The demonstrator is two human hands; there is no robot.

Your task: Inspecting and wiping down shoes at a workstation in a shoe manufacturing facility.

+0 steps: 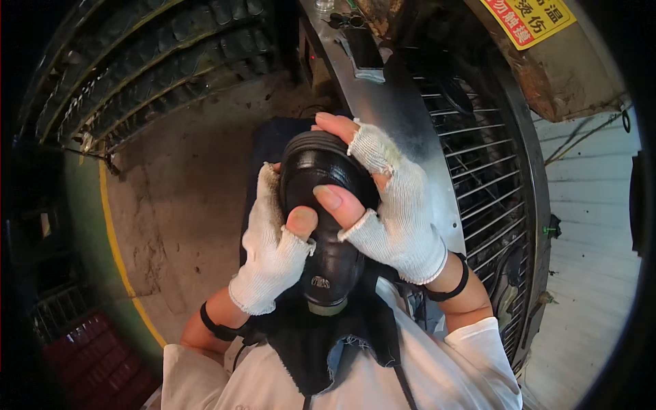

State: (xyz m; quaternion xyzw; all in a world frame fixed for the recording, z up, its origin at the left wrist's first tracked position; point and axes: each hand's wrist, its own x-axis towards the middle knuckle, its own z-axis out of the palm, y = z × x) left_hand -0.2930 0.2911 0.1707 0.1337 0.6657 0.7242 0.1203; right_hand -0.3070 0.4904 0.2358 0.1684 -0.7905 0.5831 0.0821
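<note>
A glossy black leather shoe (332, 265) stands in front of my chest, its rounded, ridged end pointing away from me. A greenish piece shows at the near end, perhaps part of a shoe last. My left hand (273, 249), in a white glove with bare fingertips, grips the left side, its thumb on top. On the right side my right hand (396, 212), gloved the same way, is wrapped round the shoe. Its thumb presses on the upper surface and its fingers reach over the far end. Most of the left fingers are hidden behind the shoe. A frayed black cloth (290, 345) hangs over my white shirt.
A metal bench (386, 109) runs along the right, with a dark flat item (360, 51) at its far end. Beside it is a barred metal rack (478, 143). Shelves of dark shoes (181, 58) stand far left. Red stacked items (96, 359) lie lower left.
</note>
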